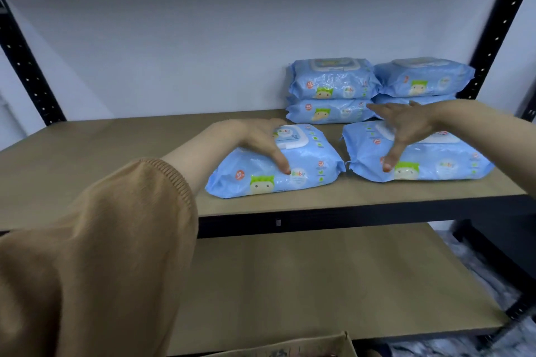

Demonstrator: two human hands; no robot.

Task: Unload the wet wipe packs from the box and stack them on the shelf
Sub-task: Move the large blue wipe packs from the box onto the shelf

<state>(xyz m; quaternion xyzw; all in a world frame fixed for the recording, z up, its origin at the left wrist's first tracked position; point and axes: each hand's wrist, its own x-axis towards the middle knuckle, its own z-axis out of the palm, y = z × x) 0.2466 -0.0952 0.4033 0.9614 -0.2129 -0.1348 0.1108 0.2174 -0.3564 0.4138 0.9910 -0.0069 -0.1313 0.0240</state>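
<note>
Two blue wet wipe packs lie side by side near the front of the brown shelf board (101, 151). My left hand (261, 142) rests on the left pack (304, 165), fingers over its top and thumb down its front. My right hand (406, 127) lies on the right pack (435, 159), fingers spread and thumb down its front. Behind them, against the wall, stand two stacks of the same packs: a left stack (330, 90) two high and a right stack (423, 78) whose lower pack is mostly hidden by my right hand. A corner of the cardboard box (304, 348) shows at the bottom edge.
Black perforated uprights (493, 29) frame the shelf on both sides. A lower shelf board (319, 284) sits beneath. The left half of the upper board holds nothing. A pale wall closes the back.
</note>
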